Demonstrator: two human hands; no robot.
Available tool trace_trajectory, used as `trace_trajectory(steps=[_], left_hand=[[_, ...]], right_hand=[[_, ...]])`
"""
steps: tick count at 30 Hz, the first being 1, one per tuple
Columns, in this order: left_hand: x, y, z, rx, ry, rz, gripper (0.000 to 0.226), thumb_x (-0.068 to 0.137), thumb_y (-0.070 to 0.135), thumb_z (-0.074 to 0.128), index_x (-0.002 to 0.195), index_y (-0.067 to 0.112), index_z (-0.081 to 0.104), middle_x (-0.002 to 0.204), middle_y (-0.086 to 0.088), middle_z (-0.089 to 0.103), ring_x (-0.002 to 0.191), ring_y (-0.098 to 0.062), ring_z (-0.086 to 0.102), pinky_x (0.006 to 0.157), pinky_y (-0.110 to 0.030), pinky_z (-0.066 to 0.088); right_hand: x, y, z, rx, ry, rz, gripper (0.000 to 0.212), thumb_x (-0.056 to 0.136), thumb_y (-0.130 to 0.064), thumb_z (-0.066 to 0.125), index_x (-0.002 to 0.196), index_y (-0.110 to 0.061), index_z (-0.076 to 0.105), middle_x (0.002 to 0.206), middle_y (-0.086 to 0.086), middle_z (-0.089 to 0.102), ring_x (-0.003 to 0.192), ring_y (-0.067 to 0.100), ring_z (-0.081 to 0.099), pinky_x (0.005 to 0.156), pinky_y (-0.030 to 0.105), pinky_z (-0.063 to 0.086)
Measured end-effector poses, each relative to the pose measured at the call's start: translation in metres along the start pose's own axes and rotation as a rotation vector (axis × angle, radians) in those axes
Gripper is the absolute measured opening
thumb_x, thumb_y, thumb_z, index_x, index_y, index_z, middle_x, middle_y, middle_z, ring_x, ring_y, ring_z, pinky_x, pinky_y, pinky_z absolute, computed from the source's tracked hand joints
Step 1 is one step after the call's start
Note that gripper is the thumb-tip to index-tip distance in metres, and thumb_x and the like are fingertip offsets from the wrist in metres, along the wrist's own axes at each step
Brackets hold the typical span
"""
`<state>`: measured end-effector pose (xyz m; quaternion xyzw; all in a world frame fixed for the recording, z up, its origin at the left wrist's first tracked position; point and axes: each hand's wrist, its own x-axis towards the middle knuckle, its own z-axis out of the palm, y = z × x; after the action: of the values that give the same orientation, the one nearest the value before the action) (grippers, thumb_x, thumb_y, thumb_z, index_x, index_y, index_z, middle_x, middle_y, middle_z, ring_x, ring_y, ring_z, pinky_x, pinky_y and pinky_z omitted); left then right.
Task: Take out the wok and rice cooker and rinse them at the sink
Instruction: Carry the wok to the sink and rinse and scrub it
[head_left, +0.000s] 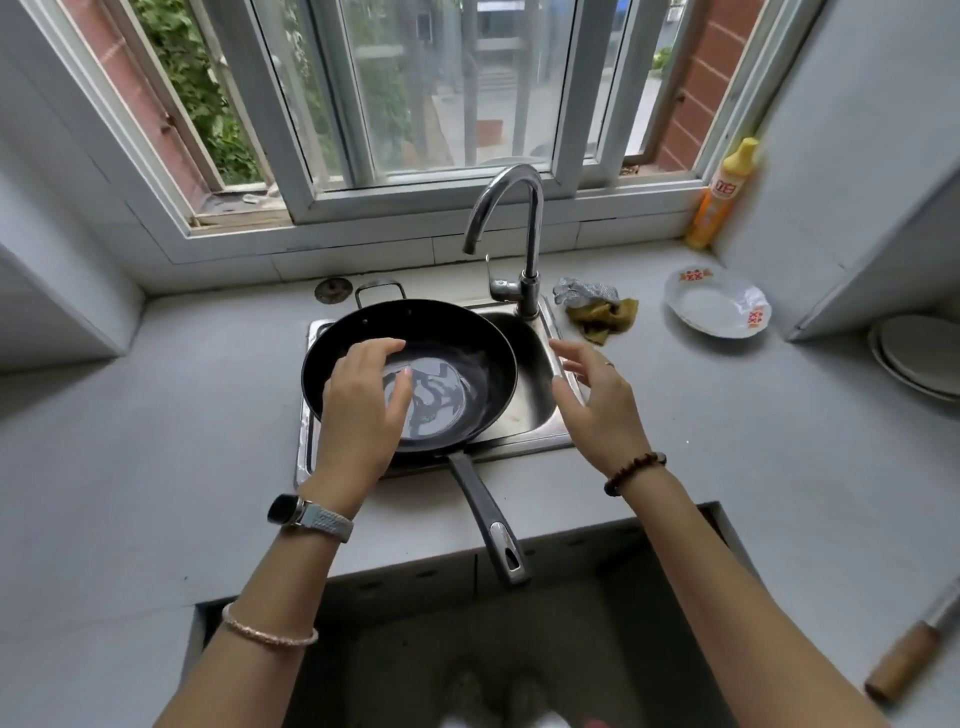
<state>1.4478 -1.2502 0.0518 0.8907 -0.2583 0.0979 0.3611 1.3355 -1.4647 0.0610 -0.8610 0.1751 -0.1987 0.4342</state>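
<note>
1. Nearest, the wok (441, 353) rests on the sink (540, 410), covering its left part; its handle (488, 514) juts past the counter's (156, 415) front edge, and a thin pool of water lies in it.
2. Left hand (363, 400) hovers over the wok's near-left side, fingers loosely spread, gripping nothing; whether it touches the rim I cannot tell.
3. Right hand (597, 405) is open above the sink's right edge, empty.
4. Risk: nobody holds the wok, so a knock on the overhanging handle could tip it and spill the water.
5. Rice cooker: not in view.
6. Farther back, the tap (519, 228) arches by the sink's back edge, spout over the wok's far rim; lifting the wok could strike it.
7. A cloth (602, 317), a plate (717, 306) and a bottle (722, 197) sit toward the back-right corner, clear of the sink.
</note>
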Motion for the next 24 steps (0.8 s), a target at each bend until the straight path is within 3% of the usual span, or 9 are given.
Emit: trace_trajectory(steps=[11,17,20,24], left_hand=[[0.058,-0.017,0.025,0.083,-0.042,0.016,0.03,0.095,0.019,0.054,0.124,0.013,0.056,0.126,-0.004,0.057,0.119,-0.022,0.051,0.102,-0.042,0.042],[0.078,-0.026,0.046,0.143,-0.042,-0.065,0.032,0.094,0.019,0.056,0.126,0.013,0.056,0.134,-0.005,0.053,0.126,-0.024,0.047,0.107,-0.047,0.039],[0.083,-0.029,0.054,0.168,-0.021,-0.137,0.032,0.094,0.018,0.056,0.126,0.014,0.056,0.135,-0.004,0.053,0.126,-0.024,0.047,0.107,-0.046,0.038],[0.087,-0.029,0.061,0.191,0.015,-0.21,0.031,0.094,0.018,0.055,0.126,0.016,0.057,0.136,-0.001,0.051,0.125,-0.02,0.047,0.107,-0.042,0.037]], right_hand=[[0.08,0.035,0.021,-0.008,-0.026,0.085,0.042,0.092,-0.017,0.056,0.133,-0.015,0.051,0.13,0.001,0.056,0.119,0.017,0.051,0.104,0.033,0.041],[0.148,0.068,0.043,-0.043,-0.156,0.038,0.048,0.093,-0.02,0.056,0.139,-0.015,0.046,0.145,0.001,0.044,0.135,0.013,0.037,0.115,0.026,0.025],[0.188,0.086,0.058,-0.073,-0.237,0.024,0.047,0.094,-0.019,0.056,0.139,-0.012,0.046,0.149,0.005,0.039,0.139,0.016,0.032,0.111,0.017,0.017],[0.234,0.104,0.082,-0.112,-0.354,0.032,0.045,0.093,-0.019,0.056,0.136,-0.009,0.047,0.143,0.009,0.045,0.136,0.024,0.037,0.115,0.031,0.025]])
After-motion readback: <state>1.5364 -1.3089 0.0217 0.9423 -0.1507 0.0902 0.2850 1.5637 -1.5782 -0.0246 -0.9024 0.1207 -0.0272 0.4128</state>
